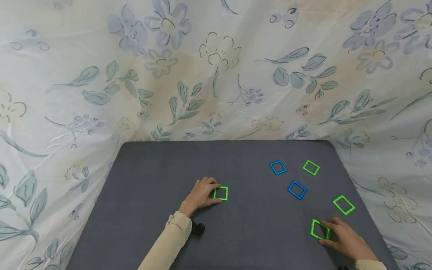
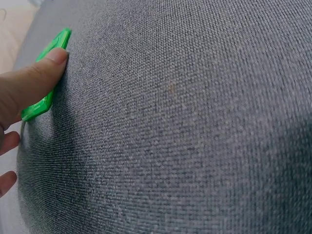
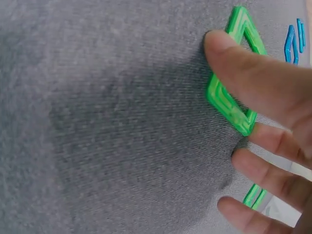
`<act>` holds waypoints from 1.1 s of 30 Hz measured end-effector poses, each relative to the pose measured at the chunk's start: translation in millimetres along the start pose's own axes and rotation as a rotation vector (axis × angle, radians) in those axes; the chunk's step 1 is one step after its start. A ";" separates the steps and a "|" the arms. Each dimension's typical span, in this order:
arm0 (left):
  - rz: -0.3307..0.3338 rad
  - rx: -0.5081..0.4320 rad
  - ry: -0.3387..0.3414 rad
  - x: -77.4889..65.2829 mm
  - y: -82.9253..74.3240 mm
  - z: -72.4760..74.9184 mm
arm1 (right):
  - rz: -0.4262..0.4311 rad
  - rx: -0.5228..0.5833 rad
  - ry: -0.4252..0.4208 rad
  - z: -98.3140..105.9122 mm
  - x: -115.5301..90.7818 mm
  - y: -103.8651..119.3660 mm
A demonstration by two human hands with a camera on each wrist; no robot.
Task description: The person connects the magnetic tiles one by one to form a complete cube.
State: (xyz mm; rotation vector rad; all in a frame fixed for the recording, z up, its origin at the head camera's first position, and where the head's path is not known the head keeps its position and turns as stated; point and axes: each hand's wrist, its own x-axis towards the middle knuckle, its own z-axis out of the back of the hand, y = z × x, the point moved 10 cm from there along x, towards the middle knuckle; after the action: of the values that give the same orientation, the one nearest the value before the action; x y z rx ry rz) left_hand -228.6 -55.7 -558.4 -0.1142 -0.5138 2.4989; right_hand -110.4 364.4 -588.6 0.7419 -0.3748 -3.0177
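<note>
My left hand [image 1: 200, 193] is at the middle of the grey table, pinching a green square frame [image 1: 227, 193] between thumb and fingers. In the left wrist view the thumb lies across this green frame [image 2: 42, 108], close over the cloth-like surface. Toward the front right, my right hand [image 1: 347, 240] pinches another green square frame [image 1: 312, 227] by its right side. From the right wrist this frame [image 3: 225, 106] appears tilted, thumb on its near face and the other fingers spread beyond it. Part of each held frame is hidden behind the thumb.
Two blue square frames [image 1: 283, 166] [image 1: 301, 185] lie on the table [image 1: 152, 168] right of centre. A green frame [image 1: 313, 164] lies beside them and another green one [image 1: 348, 201] nearer the right edge. Flowered cloth [image 1: 216, 105] hangs behind and around the table.
</note>
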 end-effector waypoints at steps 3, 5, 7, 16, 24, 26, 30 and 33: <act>0.006 -0.004 0.004 -0.5 0.5 0.5 | -0.010 0.000 0.008 -0.3 0.1 0.2; 0.009 -0.004 0.006 -0.3 1.0 1.2 | -0.015 -0.007 0.013 0.6 0.2 0.7; 0.013 0.000 0.007 -0.1 1.6 1.6 | -0.012 -0.018 0.016 1.4 0.3 1.3; 0.055 0.047 0.019 3.6 4.1 3.5 | 0.065 -0.005 -0.060 8.5 0.3 9.7; 0.069 0.069 0.026 7.3 3.4 5.9 | 0.139 0.079 -0.368 36.3 -16.5 21.1; 0.072 0.063 0.026 7.4 3.6 6.1 | 0.177 0.168 -0.466 49.9 -21.1 28.2; 0.078 0.055 0.029 8.0 3.6 5.8 | 0.277 0.348 -0.608 79.4 -23.3 49.3; 0.080 0.052 0.033 8.7 2.3 5.5 | 0.367 0.434 -0.683 99.3 -18.7 72.8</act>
State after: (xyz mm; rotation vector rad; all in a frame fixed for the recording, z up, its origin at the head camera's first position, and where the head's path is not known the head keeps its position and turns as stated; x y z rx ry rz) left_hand -238.1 -54.5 -553.9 -0.1578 -0.4379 2.5821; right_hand -142.7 317.7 -477.8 -0.3710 -1.0563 -2.7478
